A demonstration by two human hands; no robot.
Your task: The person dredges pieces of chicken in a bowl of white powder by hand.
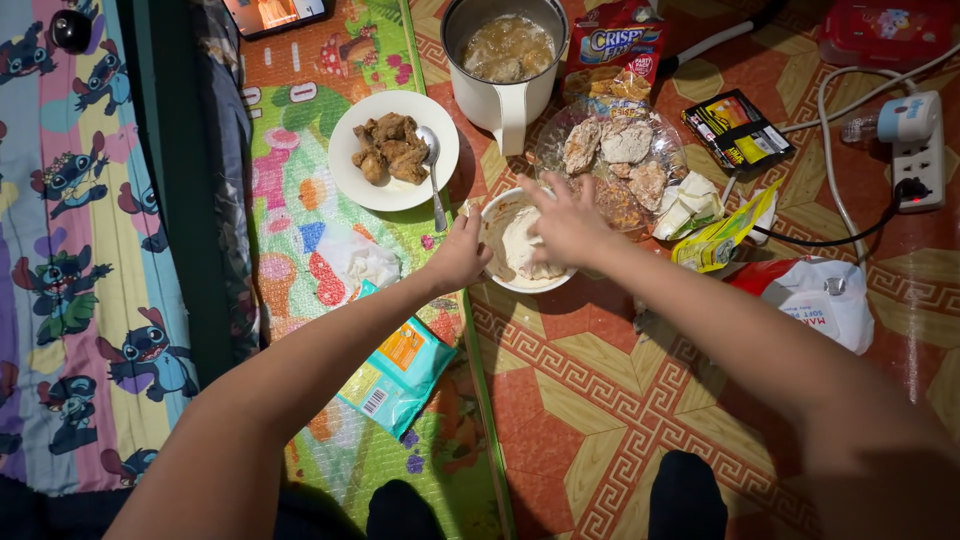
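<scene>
A: Right hand sits over the small white bowl, and its fingertips blur, so what they touch is anyone's guess.

B: Left hand covers the bowl's near-left rim too. Grip or just contact? Can't tell.

A: Up top, the white pot loses its far rim to the picture's edge, and the phone shows only its lower part.

B: Red box at the top right corner is clipped as well. Under the clear plate, the bag of breading is half hidden.

A: Both forearms run out the bottom edge.
</scene>
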